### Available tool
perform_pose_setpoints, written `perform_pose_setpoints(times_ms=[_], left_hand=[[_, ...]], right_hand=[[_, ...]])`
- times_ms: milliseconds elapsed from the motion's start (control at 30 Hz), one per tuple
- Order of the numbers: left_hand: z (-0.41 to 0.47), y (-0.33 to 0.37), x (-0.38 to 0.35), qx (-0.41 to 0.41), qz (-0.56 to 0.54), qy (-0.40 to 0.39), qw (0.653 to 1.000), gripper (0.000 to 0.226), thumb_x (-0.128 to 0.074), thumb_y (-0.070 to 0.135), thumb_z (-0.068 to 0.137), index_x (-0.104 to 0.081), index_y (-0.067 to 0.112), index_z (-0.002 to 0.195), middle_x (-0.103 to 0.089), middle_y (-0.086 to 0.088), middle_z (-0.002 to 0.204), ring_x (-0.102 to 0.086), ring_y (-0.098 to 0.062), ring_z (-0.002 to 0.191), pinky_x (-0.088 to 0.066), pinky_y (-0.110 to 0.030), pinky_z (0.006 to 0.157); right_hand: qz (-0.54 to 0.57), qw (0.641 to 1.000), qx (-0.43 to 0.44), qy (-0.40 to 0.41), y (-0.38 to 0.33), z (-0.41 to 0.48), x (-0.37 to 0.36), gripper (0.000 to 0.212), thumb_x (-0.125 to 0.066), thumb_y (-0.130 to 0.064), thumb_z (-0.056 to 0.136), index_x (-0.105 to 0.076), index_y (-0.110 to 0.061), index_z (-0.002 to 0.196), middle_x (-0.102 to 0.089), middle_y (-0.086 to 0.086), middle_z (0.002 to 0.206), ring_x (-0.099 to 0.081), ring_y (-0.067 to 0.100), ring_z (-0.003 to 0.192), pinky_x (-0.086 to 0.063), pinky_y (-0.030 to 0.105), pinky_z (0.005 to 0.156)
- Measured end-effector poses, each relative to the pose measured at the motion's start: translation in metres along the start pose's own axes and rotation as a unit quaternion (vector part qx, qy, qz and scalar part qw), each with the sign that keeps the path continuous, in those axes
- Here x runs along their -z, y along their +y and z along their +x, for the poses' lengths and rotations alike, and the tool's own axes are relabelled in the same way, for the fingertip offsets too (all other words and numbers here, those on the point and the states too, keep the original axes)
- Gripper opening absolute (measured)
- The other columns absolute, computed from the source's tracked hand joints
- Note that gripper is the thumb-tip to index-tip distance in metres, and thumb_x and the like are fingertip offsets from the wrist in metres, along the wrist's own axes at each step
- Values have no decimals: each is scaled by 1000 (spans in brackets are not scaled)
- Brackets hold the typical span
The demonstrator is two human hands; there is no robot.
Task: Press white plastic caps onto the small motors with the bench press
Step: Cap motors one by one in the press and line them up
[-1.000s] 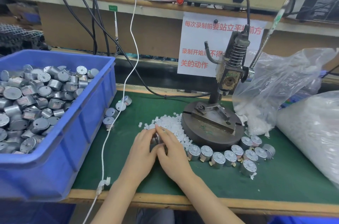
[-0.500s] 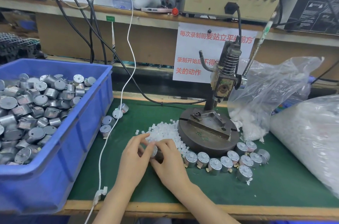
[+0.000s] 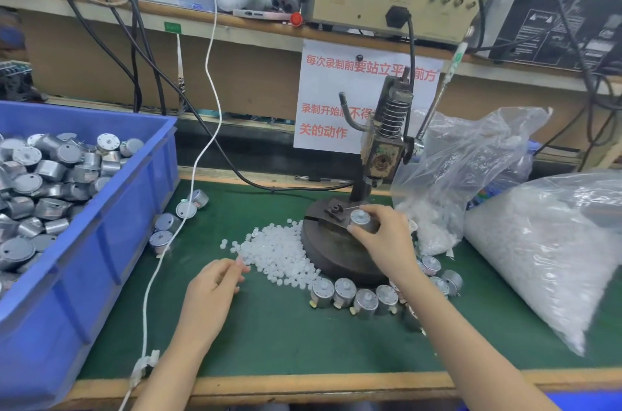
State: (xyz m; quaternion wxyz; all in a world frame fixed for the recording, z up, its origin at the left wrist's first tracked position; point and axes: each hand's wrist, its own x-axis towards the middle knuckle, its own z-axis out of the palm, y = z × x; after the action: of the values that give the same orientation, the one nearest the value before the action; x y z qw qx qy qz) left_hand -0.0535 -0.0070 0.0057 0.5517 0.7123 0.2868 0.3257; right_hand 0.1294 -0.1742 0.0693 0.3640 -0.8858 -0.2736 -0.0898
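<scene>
My right hand (image 3: 387, 237) grips a small silver motor (image 3: 360, 219) with a white cap on top, holding it over the round base (image 3: 331, 254) of the bench press (image 3: 383, 148), just below the ram. My left hand (image 3: 215, 289) rests on the green mat with fingers loosely curled, its fingertips at the edge of a pile of white plastic caps (image 3: 279, 250). A row of capped motors (image 3: 353, 292) lies in front of the press base.
A blue bin (image 3: 84, 276) full of motors stands at the left, with a few loose motors (image 3: 175, 218) beside it. Clear bags of white caps (image 3: 545, 242) fill the right side. A white cable (image 3: 175, 242) runs across the mat.
My right hand has carried the motor from in front of the cap pile up onto the press base. My left hand let go of it and stayed by the caps.
</scene>
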Motion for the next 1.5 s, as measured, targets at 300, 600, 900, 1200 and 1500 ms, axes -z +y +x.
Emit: perform_pose_setpoints(times_ms=[300,600,900,1200,1500], left_hand=[[4,-2,-2,9,54,3,999,26,-52,10,91,-66,18,70,-65,2,77,-60,-9,69,-45,-17,64],[19,13,-23,105,135,-31,985,21,-46,38,72,-64,26,71,-65,14,71,-59,-14,74,-44,-30,76],[8,2,-29,-1,256,-2,967,16,-49,26,90,-59,29,78,-58,13,84,-50,-10,79,-31,-26,62],[6,2,-28,-7,241,-7,971,16,-51,25,90,-57,29,76,-57,12,82,-50,-9,77,-31,-24,59],[5,3,-27,-8,240,-11,971,16,-50,23,90,-57,27,76,-58,11,83,-50,-10,77,-32,-25,59]], right_hand=[[-89,995,-40,2,22,30,-12,44,-63,-41,85,-59,-20,123,-48,10,123,-38,28,117,-25,31,93],[22,995,-85,-43,15,32,-4,52,-54,-34,89,-42,-20,138,-44,13,132,-47,26,112,-39,38,96],[346,919,-132,131,-28,90,73,57,-42,-4,88,-28,-9,144,-40,5,139,-41,19,122,-35,36,103],[415,889,-108,157,-53,93,88,27,-46,-7,88,-48,-13,115,-52,-2,103,-48,9,93,-38,24,77],[444,869,-58,212,-44,56,74,18,-50,-11,91,-45,-23,78,-49,-10,80,-46,1,73,-38,12,71]])
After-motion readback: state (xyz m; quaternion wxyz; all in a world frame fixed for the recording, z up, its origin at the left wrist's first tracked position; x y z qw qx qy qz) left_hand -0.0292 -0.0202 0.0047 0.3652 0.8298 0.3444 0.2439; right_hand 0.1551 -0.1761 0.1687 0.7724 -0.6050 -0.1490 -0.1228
